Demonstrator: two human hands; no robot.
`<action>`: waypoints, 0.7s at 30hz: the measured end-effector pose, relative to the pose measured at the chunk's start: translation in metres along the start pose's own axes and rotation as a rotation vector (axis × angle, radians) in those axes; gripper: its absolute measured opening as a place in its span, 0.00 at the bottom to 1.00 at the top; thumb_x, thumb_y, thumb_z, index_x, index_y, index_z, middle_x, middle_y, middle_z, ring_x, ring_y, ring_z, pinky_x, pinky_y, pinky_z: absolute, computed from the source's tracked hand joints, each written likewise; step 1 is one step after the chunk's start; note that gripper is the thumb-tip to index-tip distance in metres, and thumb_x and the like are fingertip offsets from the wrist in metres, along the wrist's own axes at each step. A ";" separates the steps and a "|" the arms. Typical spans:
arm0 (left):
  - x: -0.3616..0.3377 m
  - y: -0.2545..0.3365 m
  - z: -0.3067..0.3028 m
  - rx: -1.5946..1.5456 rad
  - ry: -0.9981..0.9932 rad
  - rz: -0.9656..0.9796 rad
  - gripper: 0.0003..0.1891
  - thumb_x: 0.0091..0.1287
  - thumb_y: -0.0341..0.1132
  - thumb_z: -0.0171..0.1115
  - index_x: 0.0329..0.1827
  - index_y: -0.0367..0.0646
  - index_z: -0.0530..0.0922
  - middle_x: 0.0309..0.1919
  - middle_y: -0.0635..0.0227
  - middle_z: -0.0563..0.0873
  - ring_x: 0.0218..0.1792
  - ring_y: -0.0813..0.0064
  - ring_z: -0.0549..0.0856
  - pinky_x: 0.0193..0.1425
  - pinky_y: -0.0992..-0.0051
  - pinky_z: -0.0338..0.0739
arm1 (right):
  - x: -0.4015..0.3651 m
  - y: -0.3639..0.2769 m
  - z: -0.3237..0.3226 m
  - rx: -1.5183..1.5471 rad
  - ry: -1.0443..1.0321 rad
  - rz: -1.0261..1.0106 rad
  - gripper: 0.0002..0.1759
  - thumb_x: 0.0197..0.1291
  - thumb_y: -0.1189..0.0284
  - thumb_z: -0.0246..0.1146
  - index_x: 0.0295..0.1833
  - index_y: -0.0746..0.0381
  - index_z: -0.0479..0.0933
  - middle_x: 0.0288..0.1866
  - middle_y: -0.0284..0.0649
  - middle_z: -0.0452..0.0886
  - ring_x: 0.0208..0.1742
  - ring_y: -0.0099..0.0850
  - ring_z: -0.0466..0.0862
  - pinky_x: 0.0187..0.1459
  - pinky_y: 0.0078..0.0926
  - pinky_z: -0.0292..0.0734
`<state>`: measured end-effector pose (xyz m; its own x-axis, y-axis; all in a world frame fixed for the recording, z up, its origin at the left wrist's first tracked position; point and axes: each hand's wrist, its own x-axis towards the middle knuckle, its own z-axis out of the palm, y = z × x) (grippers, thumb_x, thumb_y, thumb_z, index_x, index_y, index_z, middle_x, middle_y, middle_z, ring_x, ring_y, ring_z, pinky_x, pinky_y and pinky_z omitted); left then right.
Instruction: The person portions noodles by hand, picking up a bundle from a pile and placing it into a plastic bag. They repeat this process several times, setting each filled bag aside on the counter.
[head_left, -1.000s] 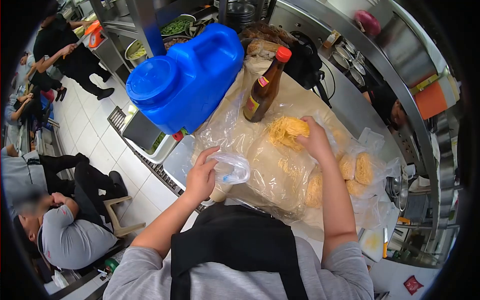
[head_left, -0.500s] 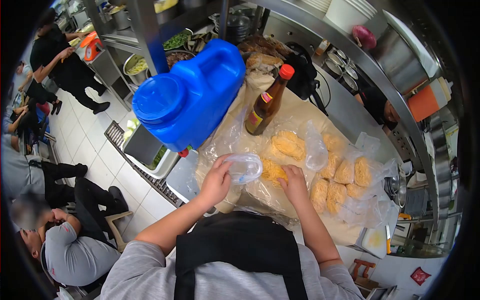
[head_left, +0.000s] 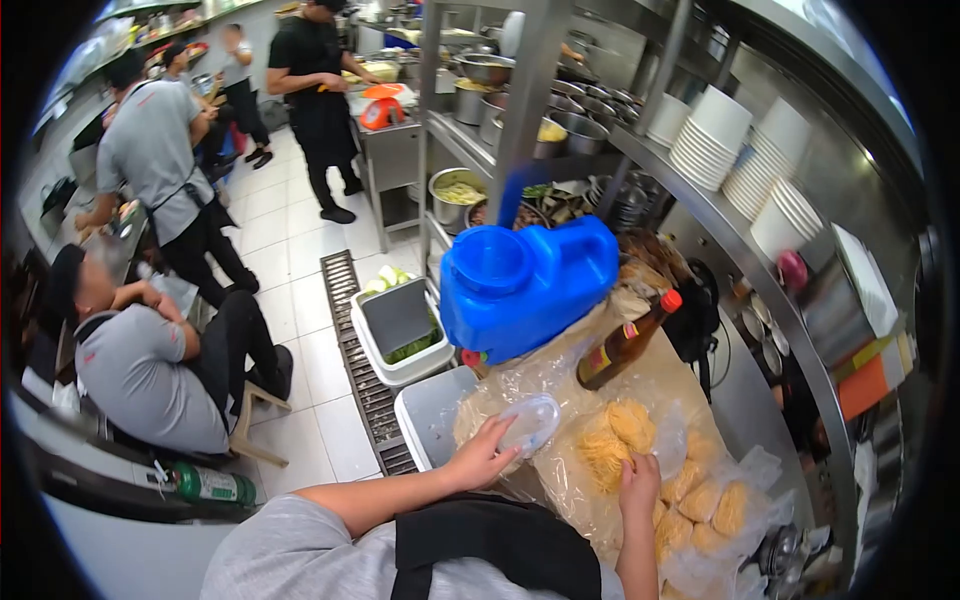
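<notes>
My left hand (head_left: 484,456) is at the near left part of the paper-covered table (head_left: 560,492), its fingers on the rim of a clear plastic container (head_left: 532,422). To its right, two portions of yellow noodles (head_left: 602,455) lie side by side on clear plastic. My right hand (head_left: 640,484) is at their right edge with fingers drawn together; what they pinch, if anything, is too small to make out. A brown sauce bottle with a red cap (head_left: 622,346) stands behind the noodles. Several bagged noodle portions (head_left: 702,500) lie to the right.
A big blue jug (head_left: 520,290) stands at the table's back left. Left of it is a white bin with greens (head_left: 420,352). Metal shelving (head_left: 745,235) with stacked white bowls (head_left: 710,140) rises behind. A seated person (head_left: 160,370) and several standing people are at the left.
The view has swung left, showing more of the aisle and people. My right hand has drawn back from the noodles to their right edge. My left hand stays at the container.
</notes>
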<state>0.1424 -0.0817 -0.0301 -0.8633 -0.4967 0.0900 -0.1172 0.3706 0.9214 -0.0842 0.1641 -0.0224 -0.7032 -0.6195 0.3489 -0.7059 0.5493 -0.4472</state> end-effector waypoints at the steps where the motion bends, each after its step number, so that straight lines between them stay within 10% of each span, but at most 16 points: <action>1: -0.002 0.008 0.000 -0.020 -0.008 -0.028 0.32 0.74 0.41 0.59 0.77 0.40 0.60 0.66 0.49 0.68 0.46 0.62 0.83 0.53 0.68 0.78 | 0.002 -0.004 -0.005 0.013 -0.005 -0.027 0.09 0.61 0.79 0.64 0.47 0.67 0.79 0.41 0.50 0.79 0.44 0.50 0.79 0.47 0.41 0.76; 9: -0.013 0.024 0.017 -0.047 0.039 -0.016 0.32 0.73 0.40 0.59 0.75 0.36 0.60 0.68 0.48 0.66 0.46 0.59 0.85 0.51 0.69 0.83 | 0.002 -0.005 -0.041 0.181 -0.108 0.212 0.10 0.63 0.77 0.64 0.49 0.68 0.78 0.41 0.48 0.76 0.44 0.43 0.79 0.46 0.37 0.76; 16: -0.020 0.024 0.028 -0.021 0.085 0.002 0.32 0.72 0.40 0.59 0.76 0.37 0.60 0.69 0.49 0.66 0.45 0.60 0.85 0.50 0.69 0.83 | -0.021 0.010 0.015 0.002 -0.278 0.052 0.31 0.57 0.71 0.70 0.64 0.71 0.70 0.56 0.58 0.76 0.60 0.55 0.76 0.63 0.43 0.71; 21: -0.022 0.030 0.031 -0.030 0.046 -0.028 0.33 0.72 0.38 0.60 0.76 0.36 0.59 0.70 0.48 0.64 0.45 0.60 0.86 0.50 0.69 0.83 | -0.023 0.039 0.026 0.108 -0.196 0.034 0.28 0.58 0.71 0.69 0.63 0.70 0.71 0.55 0.58 0.79 0.58 0.55 0.78 0.61 0.43 0.73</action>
<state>0.1431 -0.0357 -0.0164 -0.8364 -0.5422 0.0807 -0.1256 0.3328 0.9346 -0.0937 0.1854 -0.0690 -0.6892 -0.7043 0.1703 -0.6614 0.5154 -0.5449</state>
